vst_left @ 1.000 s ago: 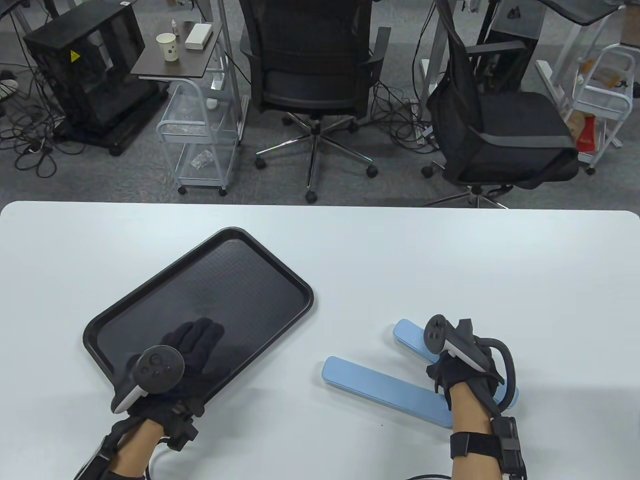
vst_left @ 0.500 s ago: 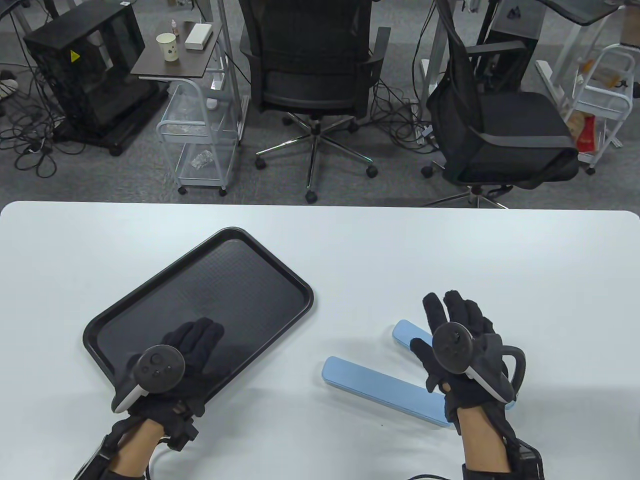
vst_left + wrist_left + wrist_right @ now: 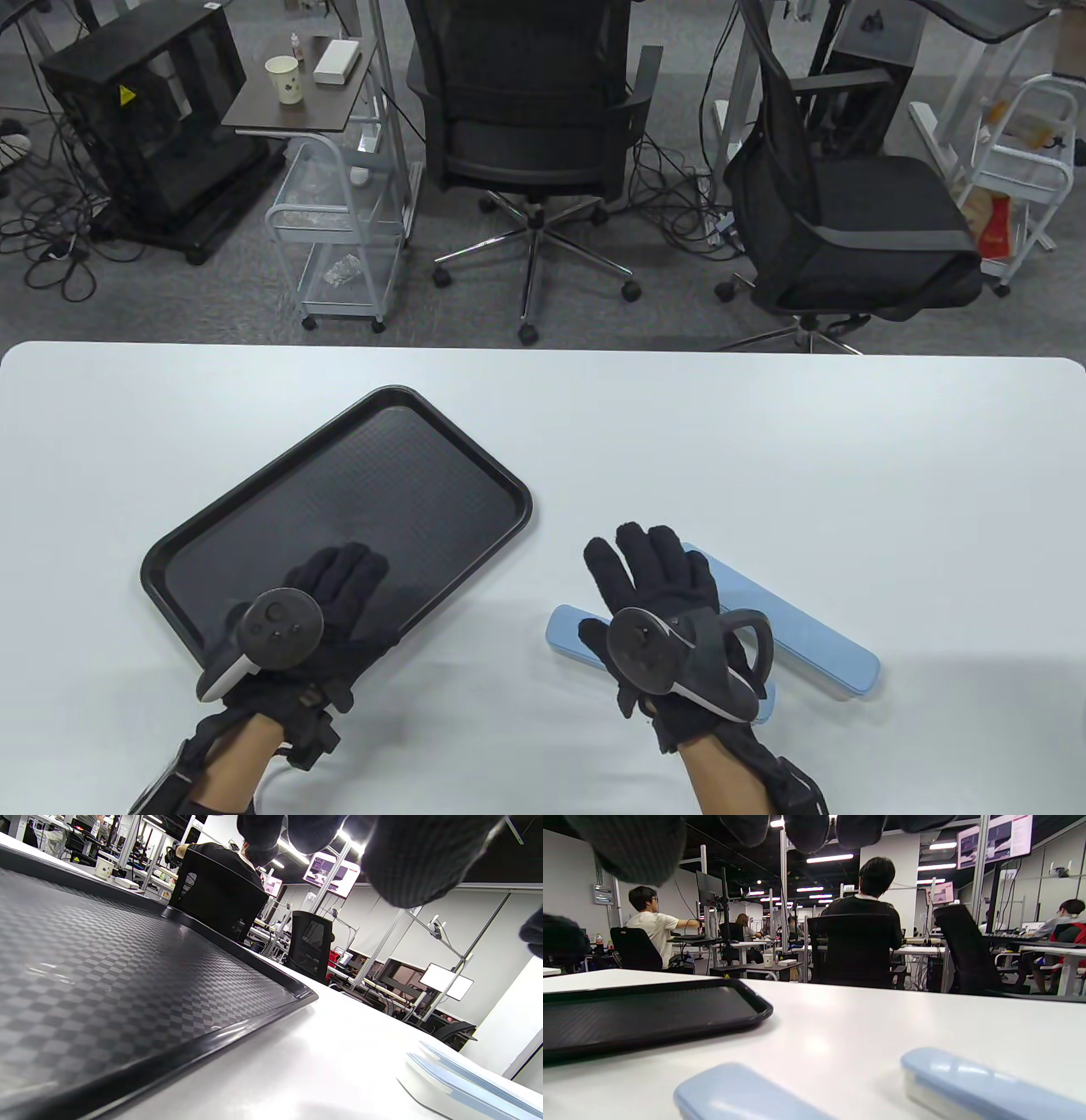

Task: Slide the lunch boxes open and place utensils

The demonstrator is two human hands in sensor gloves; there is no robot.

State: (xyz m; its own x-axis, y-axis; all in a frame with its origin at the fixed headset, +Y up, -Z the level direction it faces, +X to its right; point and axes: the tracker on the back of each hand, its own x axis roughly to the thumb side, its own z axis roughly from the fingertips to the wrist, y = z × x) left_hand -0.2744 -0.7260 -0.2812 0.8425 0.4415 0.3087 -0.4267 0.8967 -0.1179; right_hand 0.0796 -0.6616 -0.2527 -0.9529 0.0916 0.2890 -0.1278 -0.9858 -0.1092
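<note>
Two closed light-blue utensil boxes lie on the white table at the front right. The nearer box (image 3: 570,634) is mostly covered by my right hand (image 3: 645,552), which hovers over it with fingers spread and holds nothing. The farther box (image 3: 806,637) lies free just right of that hand. Both boxes show in the right wrist view, the nearer (image 3: 738,1090) and the farther (image 3: 967,1082). My left hand (image 3: 348,567) lies flat and open over the near corner of the empty black tray (image 3: 339,475). No utensils are visible.
The tray sits at an angle at the front left and fills the left wrist view (image 3: 127,984), with a blue box's end at the lower right (image 3: 458,1082). Office chairs (image 3: 526,127) and carts stand beyond the table's far edge.
My right hand has opened and moved left, from the farther blue box to over the nearer one. My left hand has shifted slightly right on the tray.
</note>
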